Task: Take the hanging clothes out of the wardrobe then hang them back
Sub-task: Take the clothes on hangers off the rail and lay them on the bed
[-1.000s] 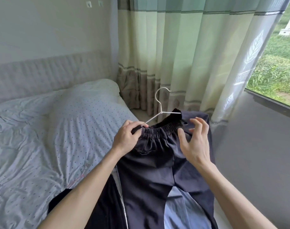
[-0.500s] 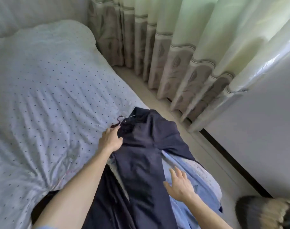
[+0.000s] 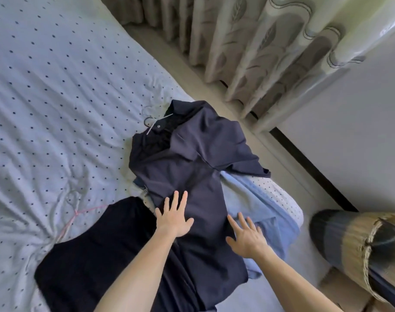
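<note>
Both hands flat, fingers spread, gripping nothing: left hand (image 3: pixel 174 218) pressing on the dark navy garment (image 3: pixel 192 167), right hand (image 3: pixel 246 238) at its right edge beside the light blue shirt (image 3: pixel 257 194). Garment lies on bed (image 3: pixel 56 86), white hanger (image 3: pixel 154 122) at collar, well beyond both hands.

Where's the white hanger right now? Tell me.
In the head view, left of centre, the white hanger pokes from the collar of the navy garment, lying on the dotted bedspread.
</note>
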Available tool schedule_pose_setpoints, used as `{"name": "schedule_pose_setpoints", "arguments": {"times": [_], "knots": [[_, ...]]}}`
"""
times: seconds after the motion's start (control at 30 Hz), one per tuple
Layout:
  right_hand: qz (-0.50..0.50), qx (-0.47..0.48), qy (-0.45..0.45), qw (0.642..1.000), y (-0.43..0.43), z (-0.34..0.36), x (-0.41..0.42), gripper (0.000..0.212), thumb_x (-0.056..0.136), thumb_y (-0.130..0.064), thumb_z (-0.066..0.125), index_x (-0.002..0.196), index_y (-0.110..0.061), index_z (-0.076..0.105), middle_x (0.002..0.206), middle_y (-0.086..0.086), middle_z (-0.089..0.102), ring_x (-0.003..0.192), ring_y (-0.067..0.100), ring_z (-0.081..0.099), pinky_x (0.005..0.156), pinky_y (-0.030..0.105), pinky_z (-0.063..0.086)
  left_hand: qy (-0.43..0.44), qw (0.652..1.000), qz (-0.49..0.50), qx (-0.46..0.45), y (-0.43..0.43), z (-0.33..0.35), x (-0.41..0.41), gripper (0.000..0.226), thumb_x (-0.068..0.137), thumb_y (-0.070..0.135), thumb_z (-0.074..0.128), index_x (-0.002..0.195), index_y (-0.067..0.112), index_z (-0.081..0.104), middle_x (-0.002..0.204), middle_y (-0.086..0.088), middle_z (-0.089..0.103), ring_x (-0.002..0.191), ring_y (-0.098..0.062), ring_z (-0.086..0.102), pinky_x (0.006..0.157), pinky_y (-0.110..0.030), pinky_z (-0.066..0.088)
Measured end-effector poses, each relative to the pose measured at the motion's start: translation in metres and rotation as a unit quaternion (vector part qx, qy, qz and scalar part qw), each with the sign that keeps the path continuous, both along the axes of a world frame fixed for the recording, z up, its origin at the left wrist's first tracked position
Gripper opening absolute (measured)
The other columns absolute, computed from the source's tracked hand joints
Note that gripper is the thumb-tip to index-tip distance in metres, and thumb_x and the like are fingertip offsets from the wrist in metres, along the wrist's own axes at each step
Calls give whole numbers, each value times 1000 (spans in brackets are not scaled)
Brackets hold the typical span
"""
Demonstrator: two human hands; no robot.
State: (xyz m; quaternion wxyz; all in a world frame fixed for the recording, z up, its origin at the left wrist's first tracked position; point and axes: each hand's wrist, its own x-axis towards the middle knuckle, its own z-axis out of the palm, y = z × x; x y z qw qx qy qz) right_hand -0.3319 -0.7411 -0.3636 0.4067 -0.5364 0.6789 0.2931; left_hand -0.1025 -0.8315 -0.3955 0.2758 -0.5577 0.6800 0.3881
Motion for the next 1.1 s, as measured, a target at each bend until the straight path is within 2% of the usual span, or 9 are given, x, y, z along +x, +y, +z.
{"name": "schedule_pose_setpoints", "arguments": {"times": [0.17, 0.3, 0.43, 0.53, 0.6, 0.73, 0.83, 1.0, 1.1], "knots": [[-81, -77, -32, 993, 3, 33, -11, 64, 101, -48, 34, 158, -34, 8, 167, 3, 7, 153, 24, 5, 123, 42, 16, -26, 999, -15, 12, -15, 24, 0, 75, 100, 52, 38, 158, 31, -4, 167, -1, -3, 153, -29, 5, 120, -55, 13], [-159, -197, -44, 966, 21, 84, -38, 60, 101, -47, 41, 156, -35, 22, 165, -6, 19, 152, 15, 13, 120, 32, 24, -6, 999, -48, -12, -15, 68, -34, 63, 101, 46, 37, 157, 23, 21, 165, -4, 14, 151, -27, 14, 120, -51, 19], [-199, -321, -26, 926, 62, 154, -77, 55, 101, -46, 45, 153, -37, 31, 161, -10, 27, 151, 10, 18, 119, 22, 15, 74, 988, -116, -75, -1, 129, -97, 61, 100, 44, 40, 156, 24, 25, 164, -2, 21, 150, -22, 18, 119, -46, 23], [-250, -401, 7, 881, 110, 203, -111, 50, 101, -45, 47, 149, -38, 38, 158, -13, 32, 150, 6, 17, 115, 14, 7, 142, 959, -201, -144, 20, 180, -159, 60, 99, 44, 42, 154, 23, 30, 161, 0, 28, 148, -20, 24, 118, -42, 25], [-287, -450, 30, 845, 150, 230, -133, 48, 100, -44, 50, 147, -37, 42, 157, -14, 35, 149, 4, 17, 115, 14, 6, 174, 932, -266, -175, 43, 215, -205, 59, 101, 44, 41, 155, 24, 28, 162, -1, 26, 150, -21, 20, 120, -39, 21], [-353, -531, 90, 765, 252, 279, -169, 44, 99, -40, 53, 143, -33, 51, 153, -10, 42, 148, 7, 23, 121, 26, 18, 227, 866, -376, -238, 116, 274, -296, 60, 99, 47, 44, 154, 31, 27, 162, 1, 25, 150, -20, 19, 120, -43, 20], [-399, -567, 155, 704, 346, 309, -183, 44, 97, -42, 49, 139, -30, 57, 149, -8, 48, 146, 8, 27, 121, 26, 19, 278, 797, -463, -270, 197, 314, -358, 60, 97, 51, 44, 153, 35, 28, 161, 4, 27, 150, -19, 20, 120, -43, 22], [-482, -574, 274, 602, 511, 345, -183, 46, 96, -48, 41, 138, -36, 56, 150, -15, 45, 146, 5, 26, 117, 19, 15, 397, 664, -573, -269, 358, 381, -421, 58, 97, 50, 42, 152, 37, 31, 160, 8, 29, 150, -17, 20, 120, -35, 20], [-515, -571, 340, 541, 603, 358, -175, 49, 97, -52, 36, 138, -36, 56, 148, -13, 48, 145, 7, 29, 119, 25, 23, 461, 589, -616, -247, 452, 410, -439, 62, 91, 55, 30, 149, 35, 38, 158, 7, 34, 148, -18, 27, 119, -34, 23]]}}
